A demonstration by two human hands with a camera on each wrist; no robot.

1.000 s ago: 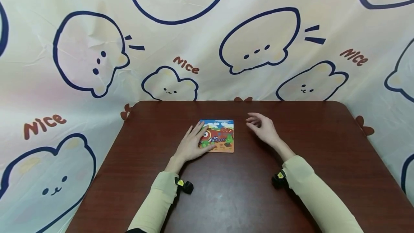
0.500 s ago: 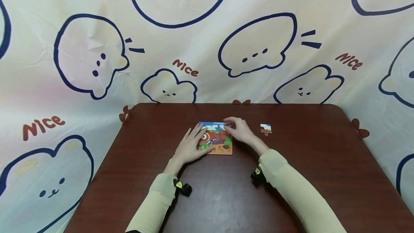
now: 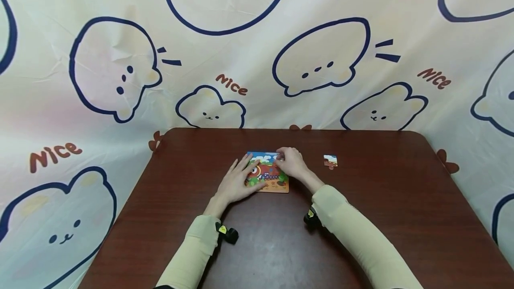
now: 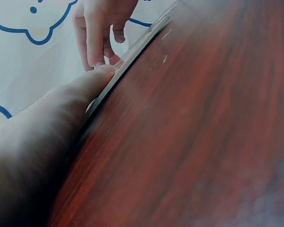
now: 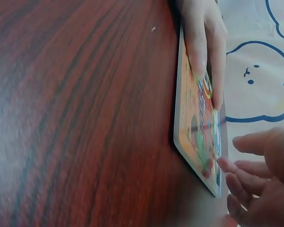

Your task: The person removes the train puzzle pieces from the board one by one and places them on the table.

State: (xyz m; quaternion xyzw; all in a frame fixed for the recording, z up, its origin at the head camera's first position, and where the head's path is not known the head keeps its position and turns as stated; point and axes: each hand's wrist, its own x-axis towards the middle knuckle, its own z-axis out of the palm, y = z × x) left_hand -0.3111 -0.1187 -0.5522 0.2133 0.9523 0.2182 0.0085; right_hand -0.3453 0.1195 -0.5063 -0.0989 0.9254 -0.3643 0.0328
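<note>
A square jigsaw puzzle with a cartoon train picture lies flat on the brown table. My left hand rests spread over its left part, with the thumb along the near edge. At the puzzle's upper right corner is my right hand, its fingers bent and covering that corner in the head view. The right wrist view shows the right hand's fingertips right at the puzzle's edge, thumb apart from them and nothing visible between. A single puzzle piece with sky and red on it lies to the right.
The dark wood table reaches back to a light cloth backdrop with cartoon bears. Each wrist wears a small black camera, the left camera close above the tabletop.
My right hand has moved left from beside the loose piece to the puzzle's upper right corner, bringing that piece into view. The left hand has stayed on the puzzle.
</note>
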